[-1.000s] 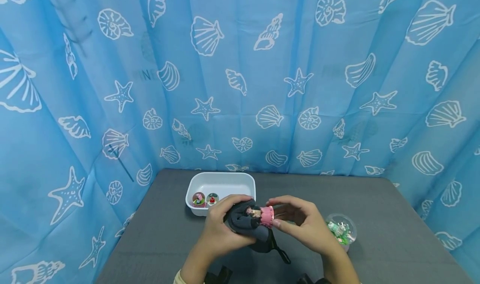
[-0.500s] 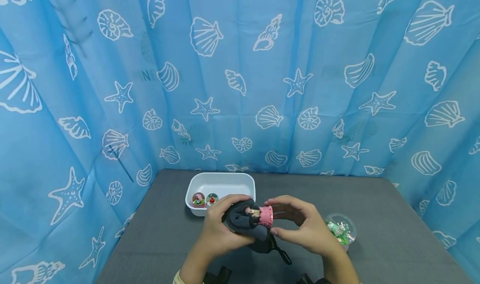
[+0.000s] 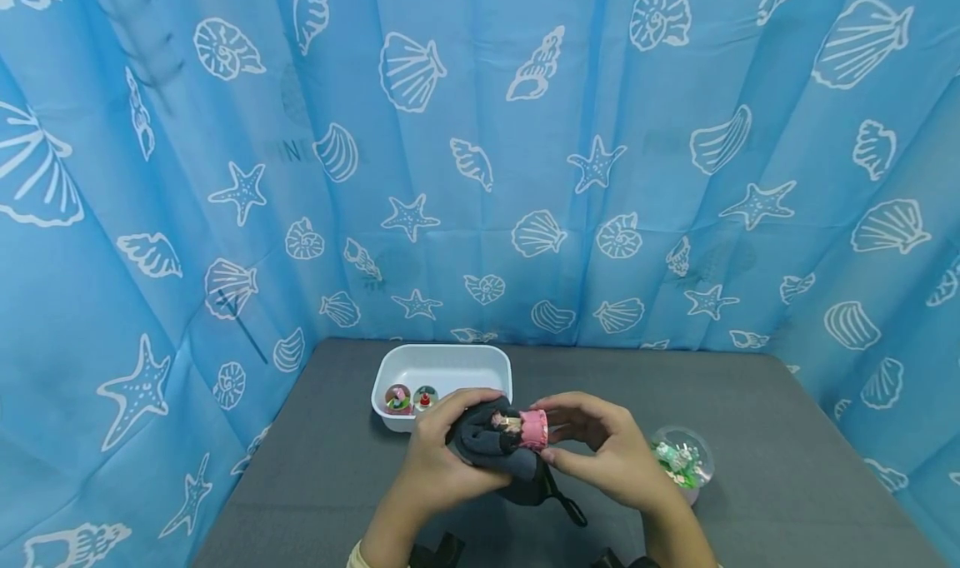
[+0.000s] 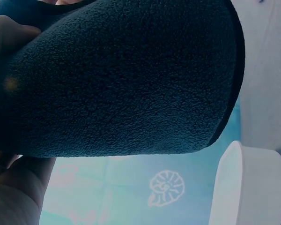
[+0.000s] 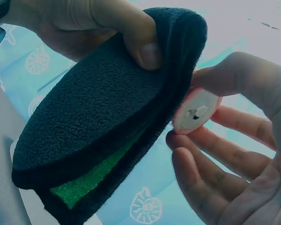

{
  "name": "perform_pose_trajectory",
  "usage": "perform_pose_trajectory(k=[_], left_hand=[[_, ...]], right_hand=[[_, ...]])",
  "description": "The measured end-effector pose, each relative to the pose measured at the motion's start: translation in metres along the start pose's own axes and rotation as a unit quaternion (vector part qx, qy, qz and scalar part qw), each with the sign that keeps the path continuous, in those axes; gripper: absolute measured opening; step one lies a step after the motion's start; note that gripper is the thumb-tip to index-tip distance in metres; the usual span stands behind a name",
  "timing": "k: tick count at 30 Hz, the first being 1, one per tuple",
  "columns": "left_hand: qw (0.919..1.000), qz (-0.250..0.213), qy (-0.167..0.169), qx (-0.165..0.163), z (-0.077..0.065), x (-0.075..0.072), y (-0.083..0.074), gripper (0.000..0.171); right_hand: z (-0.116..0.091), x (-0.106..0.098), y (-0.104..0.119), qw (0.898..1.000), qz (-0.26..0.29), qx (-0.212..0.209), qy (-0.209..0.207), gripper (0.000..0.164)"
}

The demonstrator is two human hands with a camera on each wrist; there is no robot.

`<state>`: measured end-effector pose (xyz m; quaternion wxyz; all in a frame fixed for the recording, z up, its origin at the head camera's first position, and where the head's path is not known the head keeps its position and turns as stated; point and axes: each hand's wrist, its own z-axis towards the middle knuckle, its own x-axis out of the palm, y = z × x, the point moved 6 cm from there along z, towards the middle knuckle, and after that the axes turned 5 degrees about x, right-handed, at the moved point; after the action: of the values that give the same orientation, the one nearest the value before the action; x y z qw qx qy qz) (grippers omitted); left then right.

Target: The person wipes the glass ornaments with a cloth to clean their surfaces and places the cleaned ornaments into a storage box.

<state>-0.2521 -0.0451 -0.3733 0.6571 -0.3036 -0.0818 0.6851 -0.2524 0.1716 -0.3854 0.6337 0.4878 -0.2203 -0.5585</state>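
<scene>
My left hand (image 3: 448, 450) grips a folded dark grey fleece cloth (image 3: 487, 443) with black edging and a hanging loop. The cloth wraps round a small snow globe (image 3: 534, 430) with a pink base, which lies on its side; little figures show through the glass. Fingers and thumb of my right hand (image 3: 611, 447) hold the pink base from the right. In the right wrist view the globe's white underside (image 5: 196, 115) faces outward, and a green lining shows inside the cloth (image 5: 89, 112). Most of the globe is hidden by the cloth.
A white plastic tub (image 3: 468, 368) stands behind my left hand with two small snow globes in it. Beyond my right wrist, a larger clear globe (image 3: 684, 460) with green and white figures stands on the grey table (image 3: 772, 435). A blue shell-print curtain (image 3: 480, 176) hangs behind.
My right thumb and fingers have shifted slightly about the pink base, the thumb briefly a little off it and now back against it. The cloth's loop has swung slightly right.
</scene>
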Motion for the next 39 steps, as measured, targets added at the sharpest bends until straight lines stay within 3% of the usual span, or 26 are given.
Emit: perform_pose_trajectory(k=[7,19,29,39], left_hand=[[1.0,0.0,0.0,-0.005,0.0013,0.0013,-0.0013,0.079],[0.9999,0.01,-0.001,-0.011,0.0011,0.0022,-0.0027,0.078],[1.0,0.003,0.003,-0.001,0.0025,0.0032,-0.0053,0.077],[0.9999,0.001,-0.015,0.009,0.0024,0.0,-0.0047,0.077]], right_hand=[[0.0017,-0.0028,0.0038,1.0,-0.011,-0.018,-0.015,0.046],[0.0018,-0.0026,-0.0003,0.999,-0.032,0.018,-0.017,0.04],[0.0024,0.0002,-0.0029,0.999,0.0,0.028,0.019,0.03],[0.0031,0.0008,-0.0025,1.0,-0.003,0.027,0.015,0.032]])
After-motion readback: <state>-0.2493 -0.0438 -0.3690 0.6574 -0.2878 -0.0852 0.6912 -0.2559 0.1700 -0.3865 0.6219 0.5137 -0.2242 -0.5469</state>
